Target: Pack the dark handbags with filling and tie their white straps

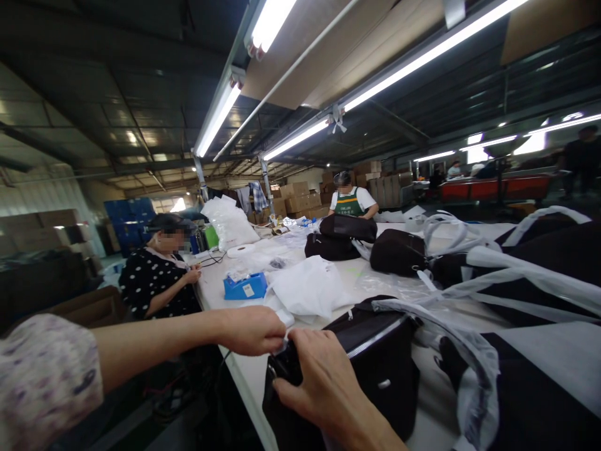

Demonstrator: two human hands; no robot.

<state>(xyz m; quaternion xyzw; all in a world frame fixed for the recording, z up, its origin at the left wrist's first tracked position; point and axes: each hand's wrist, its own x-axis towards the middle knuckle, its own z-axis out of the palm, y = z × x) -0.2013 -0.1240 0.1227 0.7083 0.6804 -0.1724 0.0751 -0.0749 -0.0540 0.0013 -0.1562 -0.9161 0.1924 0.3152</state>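
A black bag (382,369) with a silvery zip line and a small metal badge lies at the near edge of the white table. My right hand (323,376) grips the bag's left end, thumb below and fingers over the top. Just beyond those fingertips, my left hand (253,331) is closed in a pinch at the same end. A bit of whitish material shows by its fingertips, but what it holds is mostly hidden. The bag's strap (469,351), wrapped in clear and white film, curves away to the right.
White sheets (307,288) and a blue tape dispenser (245,286) lie beyond my hands. More black bags (398,252) with wrapped straps fill the right side. One person (162,269) sits at the left edge; another person (352,203) works across the table (246,379).
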